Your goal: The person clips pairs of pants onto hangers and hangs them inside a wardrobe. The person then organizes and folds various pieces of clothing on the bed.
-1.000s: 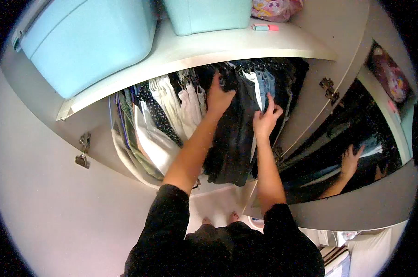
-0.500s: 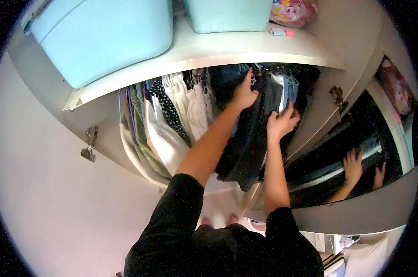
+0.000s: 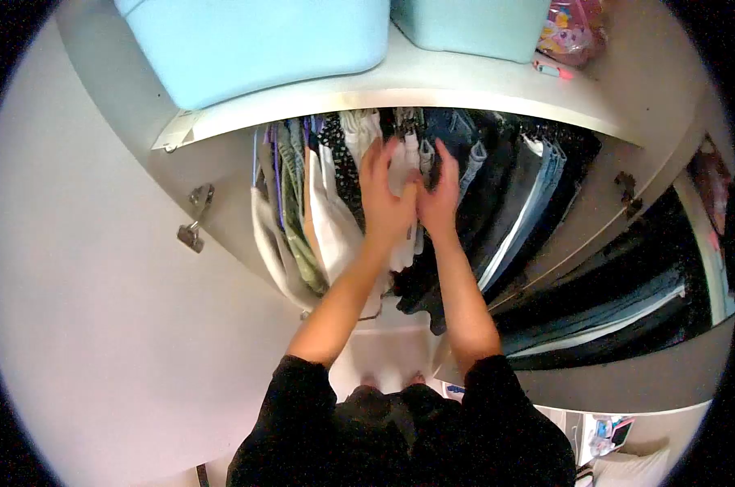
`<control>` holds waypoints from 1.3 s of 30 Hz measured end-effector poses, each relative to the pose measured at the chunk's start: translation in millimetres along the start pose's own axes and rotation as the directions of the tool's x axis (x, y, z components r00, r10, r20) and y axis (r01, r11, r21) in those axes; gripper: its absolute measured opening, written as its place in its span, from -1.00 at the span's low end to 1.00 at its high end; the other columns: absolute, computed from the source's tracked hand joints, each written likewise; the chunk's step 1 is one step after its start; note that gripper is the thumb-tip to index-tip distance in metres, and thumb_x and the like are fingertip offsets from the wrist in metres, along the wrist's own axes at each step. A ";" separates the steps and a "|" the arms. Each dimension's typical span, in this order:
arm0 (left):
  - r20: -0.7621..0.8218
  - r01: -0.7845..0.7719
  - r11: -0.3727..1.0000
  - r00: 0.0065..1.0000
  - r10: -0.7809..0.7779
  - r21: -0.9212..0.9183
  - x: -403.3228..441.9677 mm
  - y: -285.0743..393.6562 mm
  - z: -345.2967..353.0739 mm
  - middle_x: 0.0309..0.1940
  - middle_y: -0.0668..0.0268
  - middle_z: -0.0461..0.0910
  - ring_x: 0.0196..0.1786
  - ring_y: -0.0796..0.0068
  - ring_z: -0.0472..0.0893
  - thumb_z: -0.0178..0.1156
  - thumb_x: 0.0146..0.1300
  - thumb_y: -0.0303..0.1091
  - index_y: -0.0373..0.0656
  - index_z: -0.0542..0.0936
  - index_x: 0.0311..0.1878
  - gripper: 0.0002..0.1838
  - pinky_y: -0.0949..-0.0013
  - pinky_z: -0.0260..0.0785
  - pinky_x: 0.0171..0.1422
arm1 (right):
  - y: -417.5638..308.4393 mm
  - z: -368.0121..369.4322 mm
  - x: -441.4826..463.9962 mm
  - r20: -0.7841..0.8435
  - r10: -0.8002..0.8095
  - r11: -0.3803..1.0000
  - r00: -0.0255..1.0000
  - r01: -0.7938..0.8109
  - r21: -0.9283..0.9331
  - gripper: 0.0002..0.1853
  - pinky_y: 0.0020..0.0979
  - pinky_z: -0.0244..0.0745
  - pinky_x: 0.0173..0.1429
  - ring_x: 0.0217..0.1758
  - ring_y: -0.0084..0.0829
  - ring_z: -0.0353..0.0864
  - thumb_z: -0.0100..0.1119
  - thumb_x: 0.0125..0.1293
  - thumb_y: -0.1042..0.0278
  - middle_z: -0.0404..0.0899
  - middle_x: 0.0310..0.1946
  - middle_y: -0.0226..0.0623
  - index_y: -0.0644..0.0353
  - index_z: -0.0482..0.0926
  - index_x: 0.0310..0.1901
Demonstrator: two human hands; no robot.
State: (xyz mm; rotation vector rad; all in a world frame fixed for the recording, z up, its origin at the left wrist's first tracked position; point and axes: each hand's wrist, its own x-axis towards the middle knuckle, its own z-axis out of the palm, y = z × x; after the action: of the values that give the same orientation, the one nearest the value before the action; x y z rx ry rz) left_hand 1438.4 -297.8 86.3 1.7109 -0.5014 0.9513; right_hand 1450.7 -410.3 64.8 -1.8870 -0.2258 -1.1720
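Both hands are up among the hanging clothes, close together. My left hand [image 3: 386, 199] has its fingers apart and lies against the pale garments [image 3: 362, 134]. Beside it, my right hand [image 3: 439, 195] is spread with thumb and index finger apart, at the white garment [image 3: 403, 256] and near the dark trousers [image 3: 497, 195]. Right of them hang blue jeans [image 3: 546, 183]. Further left are a white garment [image 3: 331, 219], a black dotted one [image 3: 345, 174] and a green one [image 3: 303, 252].
Above the clothes, a shelf [image 3: 465, 85] holds a light blue bin [image 3: 270, 49], a teal bin [image 3: 473, 28], a colourful plastic bag [image 3: 573, 36] and small pink-tipped markers [image 3: 552, 71]. A mirror [image 3: 619, 284] is on the right door; metal hinges [image 3: 191, 235] show at left.
My hands have left the dark clothes and moved left in the row to the pale garments, closer together. The view has shifted left, and the jeans at right show more fully.
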 end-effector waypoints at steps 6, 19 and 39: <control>0.365 0.450 0.825 0.873 -0.325 -0.341 -3.3 -67.7 20.7 0.33 0.07 0.47 0.33 0.20 0.50 0.41 0.26 -0.23 -0.23 0.17 0.54 -0.12 0.18 0.31 0.45 | 4.6 36.3 -25.5 0.049 0.064 0.994 0.997 -0.060 -0.087 -0.27 -0.23 0.36 0.41 0.33 -0.09 0.50 0.24 0.29 0.46 0.47 0.28 0.08 0.38 0.20 0.47; 0.392 0.292 0.956 0.876 -0.281 0.035 35.6 -45.2 94.2 0.18 0.00 0.61 0.19 -0.05 0.62 0.39 -0.03 -0.34 -0.08 0.36 0.47 -0.12 0.10 0.46 0.28 | -41.4 -113.3 -99.6 0.080 0.038 0.930 0.996 -0.006 -0.367 -0.44 -0.07 0.23 0.50 0.40 0.02 0.40 0.11 0.26 0.56 0.48 0.29 0.02 0.23 0.44 0.35; 0.586 0.216 0.966 0.805 -0.093 -0.143 14.5 -54.8 129.9 0.62 -0.21 -0.11 0.62 -0.15 0.07 0.37 0.20 -0.21 -0.04 -0.12 0.66 0.09 0.11 0.15 0.58 | -149.2 -362.5 -184.9 -0.204 -0.662 0.316 0.721 0.021 -0.949 -0.19 -0.04 0.36 0.45 0.46 0.00 0.32 0.27 0.43 0.30 0.24 0.43 0.13 0.34 0.01 0.53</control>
State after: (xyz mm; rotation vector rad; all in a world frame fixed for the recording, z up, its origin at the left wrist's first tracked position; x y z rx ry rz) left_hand 1532.0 -397.8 50.0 1.8050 -0.8078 0.2273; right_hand 1038.1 -542.7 65.8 -2.2738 0.5058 -2.5574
